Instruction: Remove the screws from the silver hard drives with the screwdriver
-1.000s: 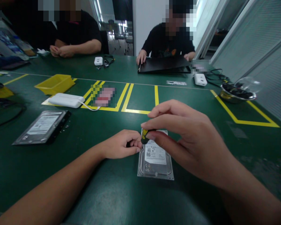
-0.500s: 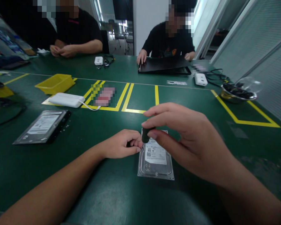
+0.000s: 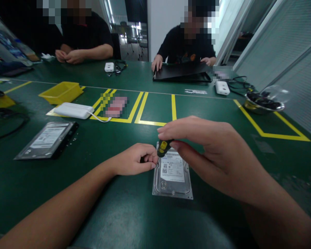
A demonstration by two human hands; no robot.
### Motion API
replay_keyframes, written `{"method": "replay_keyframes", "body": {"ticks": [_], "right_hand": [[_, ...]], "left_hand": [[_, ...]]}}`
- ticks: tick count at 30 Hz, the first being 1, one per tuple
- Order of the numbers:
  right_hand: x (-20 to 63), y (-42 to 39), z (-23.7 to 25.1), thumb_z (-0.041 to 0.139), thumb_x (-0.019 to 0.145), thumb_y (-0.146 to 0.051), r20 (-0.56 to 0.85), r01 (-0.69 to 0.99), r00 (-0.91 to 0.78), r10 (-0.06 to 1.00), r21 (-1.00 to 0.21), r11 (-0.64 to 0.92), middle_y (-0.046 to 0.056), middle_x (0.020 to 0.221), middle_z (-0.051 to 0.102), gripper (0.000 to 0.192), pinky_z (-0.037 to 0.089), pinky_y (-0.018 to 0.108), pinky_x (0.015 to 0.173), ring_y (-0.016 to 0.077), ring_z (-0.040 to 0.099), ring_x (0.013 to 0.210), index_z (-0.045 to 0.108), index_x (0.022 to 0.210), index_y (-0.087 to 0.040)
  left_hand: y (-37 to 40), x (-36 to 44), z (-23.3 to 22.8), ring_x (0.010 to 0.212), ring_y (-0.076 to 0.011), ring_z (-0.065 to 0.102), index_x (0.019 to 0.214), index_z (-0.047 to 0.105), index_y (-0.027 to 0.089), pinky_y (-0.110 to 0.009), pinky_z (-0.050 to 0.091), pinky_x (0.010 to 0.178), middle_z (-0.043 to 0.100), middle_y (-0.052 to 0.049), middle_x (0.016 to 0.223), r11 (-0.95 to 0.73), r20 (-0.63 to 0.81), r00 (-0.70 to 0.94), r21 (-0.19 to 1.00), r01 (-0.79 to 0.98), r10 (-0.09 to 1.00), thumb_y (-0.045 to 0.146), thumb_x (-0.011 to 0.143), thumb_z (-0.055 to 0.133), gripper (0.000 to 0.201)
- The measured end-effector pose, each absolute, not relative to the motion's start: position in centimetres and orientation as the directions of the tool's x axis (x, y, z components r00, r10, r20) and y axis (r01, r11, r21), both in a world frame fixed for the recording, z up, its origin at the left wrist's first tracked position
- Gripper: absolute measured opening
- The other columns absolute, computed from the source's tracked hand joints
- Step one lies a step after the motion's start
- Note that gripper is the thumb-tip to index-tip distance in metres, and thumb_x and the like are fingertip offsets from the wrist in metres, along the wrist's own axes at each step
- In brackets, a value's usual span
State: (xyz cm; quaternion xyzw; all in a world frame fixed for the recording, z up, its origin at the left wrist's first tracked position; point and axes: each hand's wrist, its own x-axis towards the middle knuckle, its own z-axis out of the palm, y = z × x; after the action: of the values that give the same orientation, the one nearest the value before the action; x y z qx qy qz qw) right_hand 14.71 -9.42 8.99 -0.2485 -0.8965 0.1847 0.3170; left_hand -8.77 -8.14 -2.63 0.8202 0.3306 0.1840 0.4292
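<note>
A silver hard drive [image 3: 173, 188] with a white label lies flat on the green table before me. My right hand [image 3: 207, 148] has its thumb and fingers around the dark handle of a screwdriver [image 3: 164, 147] with yellow patches. The screwdriver stands slightly tilted over the drive's left edge; its tip is hidden near my left fingertips. My left hand [image 3: 137, 159], fingers curled and thumb pressed in, grips at that same left edge. A second hard drive [image 3: 48, 138] rests apart on the left.
Beyond the left drive are a white power bank [image 3: 74, 110] with a cable, a pixelated pink item [image 3: 116, 106] and a yellow bin [image 3: 62, 92]. A metal bowl [image 3: 264, 103] of dark parts stands at right. Across the table, one co-worker's hands [image 3: 158, 63] handle a black panel [image 3: 182, 72].
The screwdriver handle has turned, showing its yellow patches, and leans a little more to the right. My right fingers have shifted around it. My left hand and the drive stay put.
</note>
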Motion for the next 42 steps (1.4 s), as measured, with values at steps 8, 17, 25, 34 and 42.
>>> {"method": "replay_keyframes", "body": {"ticks": [8,17,25,34,42], "right_hand": [[14.64,-9.49,9.20,0.059,0.090,-0.013,0.498,0.319,-0.679,0.540,-0.463,0.827,0.002,0.114,0.071,0.017,0.048,0.022,0.091,0.0119,0.064,0.105,0.069,0.103,-0.017],[14.72,-9.44,9.01,0.058,0.090,-0.010,0.499,0.307,-0.675,0.544,-0.480,0.822,0.000,0.105,0.072,0.021,0.048,0.017,0.085,0.0074,0.064,0.095,0.068,0.108,-0.015],[14.91,-9.29,9.02,0.054,0.089,-0.005,0.481,0.301,-0.704,0.523,-0.464,0.833,0.000,0.115,0.073,0.030,0.047,0.017,0.093,0.0080,0.065,0.106,0.069,0.113,-0.015],[14.96,-9.44,9.42,0.057,0.090,-0.010,0.484,0.315,-0.717,0.502,-0.418,0.852,0.001,0.116,0.071,0.021,0.043,0.013,0.098,0.0066,0.062,0.111,0.070,0.106,-0.015],[14.79,-9.41,9.43,0.055,0.093,-0.013,0.450,0.314,-0.712,0.540,-0.484,0.817,0.002,0.104,0.072,0.013,0.050,0.021,0.082,0.0101,0.065,0.093,0.066,0.099,-0.016]], "left_hand": [[-8.21,-8.76,-2.48,0.070,-0.0113,0.052,0.089,0.061,0.015,-0.023,0.041,0.063,0.057,0.001,0.079,-0.453,0.042,0.707,0.794,0.405,0.706,0.017,0.084,0.060,0.005],[-8.10,-8.84,-2.77,0.070,-0.0110,0.053,0.091,0.060,0.016,-0.023,0.041,0.062,0.058,0.001,0.079,-0.425,0.025,0.715,0.819,0.386,0.698,0.017,0.085,0.059,0.006],[-8.10,-8.83,-2.41,0.067,-0.0100,0.050,0.087,0.060,0.015,-0.022,0.040,0.060,0.054,0.002,0.076,-0.447,0.036,0.718,0.804,0.391,0.695,0.018,0.086,0.060,0.004],[-8.16,-8.85,-2.61,0.069,-0.0108,0.052,0.089,0.061,0.015,-0.023,0.042,0.062,0.057,0.001,0.078,-0.438,0.038,0.713,0.812,0.387,0.700,0.018,0.085,0.061,0.005],[-8.16,-8.83,-2.60,0.067,-0.0106,0.050,0.091,0.062,0.015,-0.023,0.040,0.060,0.057,0.001,0.078,-0.459,0.059,0.702,0.795,0.397,0.710,0.019,0.084,0.061,0.007]]}}
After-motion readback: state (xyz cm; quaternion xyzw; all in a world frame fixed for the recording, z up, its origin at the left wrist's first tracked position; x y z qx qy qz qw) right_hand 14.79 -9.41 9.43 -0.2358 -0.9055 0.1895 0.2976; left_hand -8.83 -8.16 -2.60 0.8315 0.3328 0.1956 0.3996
